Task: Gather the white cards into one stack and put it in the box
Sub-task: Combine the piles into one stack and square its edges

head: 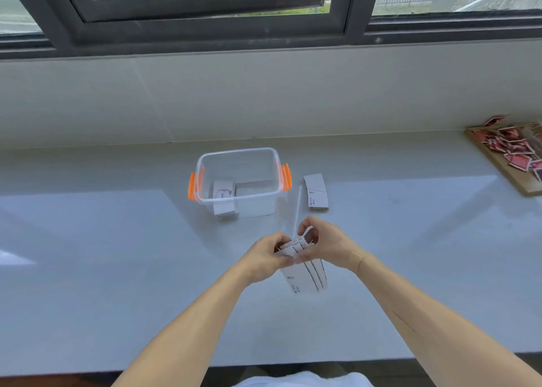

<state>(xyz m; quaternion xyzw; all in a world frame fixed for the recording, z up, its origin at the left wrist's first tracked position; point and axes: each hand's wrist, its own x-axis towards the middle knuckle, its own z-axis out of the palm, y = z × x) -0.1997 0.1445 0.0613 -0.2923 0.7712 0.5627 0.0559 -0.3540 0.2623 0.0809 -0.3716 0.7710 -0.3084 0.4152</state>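
Both bare forearms reach in from the bottom edge, over a strip of white cloth (pixel 302 379) at the very bottom, and meet above the pale grey glossy counter (pixel 102 254). Left hand (pixel 265 259) clasps the upper left corner of a fanned bundle of white curved cards with small black print (pixel 305 272), fingers curled around its top. Right hand (pixel 325 244) pinches the same bundle from the other side, thumb and fingertips pressed on the upper edges. Its lower ends splay out toward the camera in several offset layers, not yet squared up.

Farther back and somewhat left of the hands stands a clear plastic storage box with orange side latches (pixel 239 181), open at the top. Inside it, at the left, lies a small stack of white cards (pixel 224 198) against the near wall. Between the box and the next pile a thin white strip (pixel 296 210) lies on the counter, running toward the hands. Just right of it sits a loose pile of white curved cards (pixel 316 192), flat on the counter and apart from the box.

At the far right edge a wooden tray (pixel 510 178) holds scattered red-backed cards (pixel 516 149). Dark window frames (pixel 205 31) run across the top.
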